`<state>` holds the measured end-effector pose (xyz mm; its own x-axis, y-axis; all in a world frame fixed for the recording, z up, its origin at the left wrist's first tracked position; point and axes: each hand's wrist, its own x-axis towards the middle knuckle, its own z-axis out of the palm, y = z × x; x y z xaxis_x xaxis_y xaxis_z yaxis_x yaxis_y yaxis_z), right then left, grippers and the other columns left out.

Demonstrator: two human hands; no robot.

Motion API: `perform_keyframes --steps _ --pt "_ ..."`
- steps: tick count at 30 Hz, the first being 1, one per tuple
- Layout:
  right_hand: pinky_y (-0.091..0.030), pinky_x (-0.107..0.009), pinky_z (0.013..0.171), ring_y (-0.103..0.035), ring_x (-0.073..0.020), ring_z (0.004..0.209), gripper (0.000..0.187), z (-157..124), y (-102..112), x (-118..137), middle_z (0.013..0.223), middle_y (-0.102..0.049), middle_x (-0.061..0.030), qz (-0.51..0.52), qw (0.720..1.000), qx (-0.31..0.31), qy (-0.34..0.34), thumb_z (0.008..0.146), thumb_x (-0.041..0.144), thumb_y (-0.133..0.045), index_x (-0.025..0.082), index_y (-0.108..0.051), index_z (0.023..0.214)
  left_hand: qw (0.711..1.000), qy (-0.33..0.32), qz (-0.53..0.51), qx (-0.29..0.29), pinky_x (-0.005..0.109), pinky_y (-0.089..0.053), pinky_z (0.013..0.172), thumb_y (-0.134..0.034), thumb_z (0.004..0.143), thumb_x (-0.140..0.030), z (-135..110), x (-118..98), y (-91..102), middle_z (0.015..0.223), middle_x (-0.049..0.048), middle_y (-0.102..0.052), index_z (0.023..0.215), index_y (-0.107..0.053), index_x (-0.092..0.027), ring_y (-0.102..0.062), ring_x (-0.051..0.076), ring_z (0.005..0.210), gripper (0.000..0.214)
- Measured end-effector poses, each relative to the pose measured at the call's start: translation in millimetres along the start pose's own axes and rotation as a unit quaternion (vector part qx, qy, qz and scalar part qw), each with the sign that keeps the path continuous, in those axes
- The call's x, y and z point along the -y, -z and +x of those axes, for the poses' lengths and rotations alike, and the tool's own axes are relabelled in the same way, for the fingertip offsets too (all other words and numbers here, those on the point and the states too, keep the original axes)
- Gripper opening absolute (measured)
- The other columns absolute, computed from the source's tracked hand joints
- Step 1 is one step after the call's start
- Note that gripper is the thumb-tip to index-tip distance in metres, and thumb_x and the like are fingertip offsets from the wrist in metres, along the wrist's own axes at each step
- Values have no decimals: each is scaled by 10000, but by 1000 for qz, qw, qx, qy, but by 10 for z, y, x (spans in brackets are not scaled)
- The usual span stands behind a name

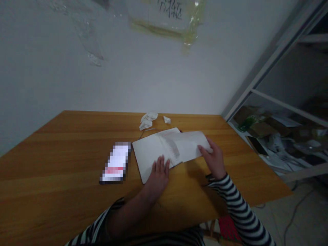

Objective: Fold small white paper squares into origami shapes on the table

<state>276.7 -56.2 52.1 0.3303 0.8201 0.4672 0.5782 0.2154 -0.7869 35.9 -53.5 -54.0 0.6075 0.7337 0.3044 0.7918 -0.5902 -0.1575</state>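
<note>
An open notebook [147, 150] with blank-looking white pages lies at a slant on the wooden table. My left hand [158, 176] rests flat on the lower part of its left page, fingers stretched out. At the right edge of a white page [191, 143], my right hand [214, 159] pinches the paper between thumb and fingers. That page is lifted off the table on its right side and casts a shadow below. Near the fold a greyish band shows on the paper; I cannot make out what it is.
A phone [116, 162] with a blurred lit screen lies left of the notebook. Crumpled white paper [148, 121] and a smaller scrap [167, 120] sit near the wall. Cluttered shelves [271, 130] stand to the right, beyond the table [64, 143].
</note>
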Motion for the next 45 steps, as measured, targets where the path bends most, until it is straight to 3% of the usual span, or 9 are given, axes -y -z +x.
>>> perform_keyframes --steps 4,8,16,20,27,33,39,42,45 --pt "-489 -544 972 -649 -326 1076 584 150 174 -938 1171 -702 -159 -41 990 4 -131 691 380 -681 114 -640 1209 999 -25 33 27 482 -478 1022 -342 883 21 -27 145 107 1397 265 -535 1357 -554 -72 -512 331 1317 527" --pt "-501 -498 944 -662 -306 1011 547 3 282 -1259 1129 -704 -179 -104 984 25 -140 704 366 -609 89 -639 1175 998 -24 36 50 472 -512 987 -330 889 23 -87 256 241 1385 275 -540 1345 -579 -89 -522 352 1298 532" --pt "-530 -432 791 -651 -241 754 552 -152 415 -1258 1023 -708 -152 -276 954 57 -107 797 324 -558 94 -575 1298 997 46 3 58 581 -430 1043 -525 941 -295 246 87 614 1440 281 -481 1382 -543 -83 -445 423 1349 490" --pt "-513 -421 825 -641 -237 786 453 -172 513 -1303 1014 -699 -131 -303 947 46 -93 824 249 -525 123 -610 1250 997 -24 -48 63 470 -342 1149 -547 923 -278 506 -117 516 1513 254 -385 1346 -557 -16 -365 354 1419 498" --pt "-411 -527 991 -489 -348 1176 428 -120 515 -1192 1237 -576 -198 -397 917 26 -9 864 293 -555 140 -622 1259 994 15 -18 111 437 -446 1059 -487 939 -189 629 -113 272 1371 318 -522 1303 -564 59 -509 350 1317 447" --pt "-455 -476 978 -578 -278 1097 313 -64 168 -985 1152 -667 -152 -231 962 127 71 916 290 -516 145 -673 1145 990 22 -31 138 410 -457 1056 -468 904 -41 641 -72 351 1348 311 -542 1275 -579 67 -523 326 1305 402" --pt "-493 -454 942 -632 -255 1035 300 -57 -65 -855 1089 -710 -132 -130 979 151 42 920 316 -518 153 -689 1106 990 12 -54 128 409 -447 1072 -428 920 -32 627 -65 440 1355 306 -544 1303 -560 48 -526 312 1306 413" --pt "-476 -465 987 -602 -257 1139 384 -36 -78 -762 1236 -654 -146 -103 982 149 60 905 322 -563 169 -623 1252 993 2 -55 105 411 -445 1075 -397 893 25 566 -59 446 1381 285 -534 1369 -503 22 -530 301 1304 487" --pt "-355 -514 1112 -402 -273 1389 624 105 -55 -629 1506 -437 -152 -122 963 190 148 849 318 -676 230 -473 1432 994 -6 -66 91 410 -454 1068 -406 888 18 518 -46 449 1368 265 -559 1324 -552 2 -544 296 1293 460"
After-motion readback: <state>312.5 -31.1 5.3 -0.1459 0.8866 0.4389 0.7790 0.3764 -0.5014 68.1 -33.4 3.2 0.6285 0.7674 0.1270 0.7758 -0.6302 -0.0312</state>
